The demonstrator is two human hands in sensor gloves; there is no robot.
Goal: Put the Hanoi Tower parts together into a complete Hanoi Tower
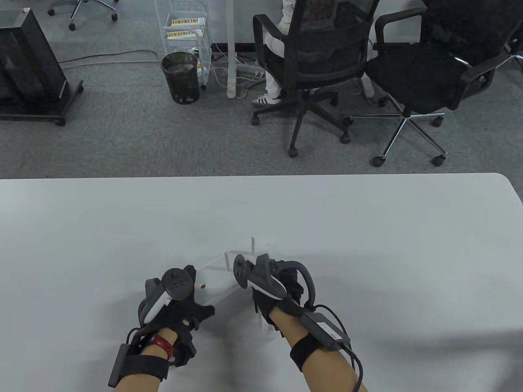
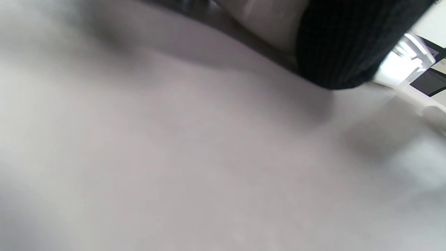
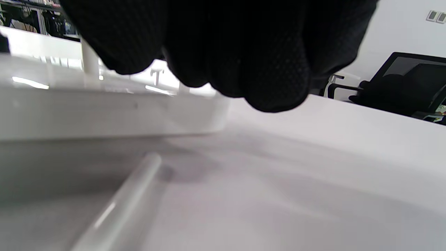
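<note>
White base (image 1: 216, 281) looks stiff, light, slippery; grip by edges. Loose peg (image 3: 122, 205) at 6 o'clock. Left hand (image 1: 171, 302), right hand (image 1: 278, 286): finger state cannot tell.

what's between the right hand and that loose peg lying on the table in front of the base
Nothing visible. In the right wrist view the peg lies bare on the table below the right hand, beside the white base.
</note>
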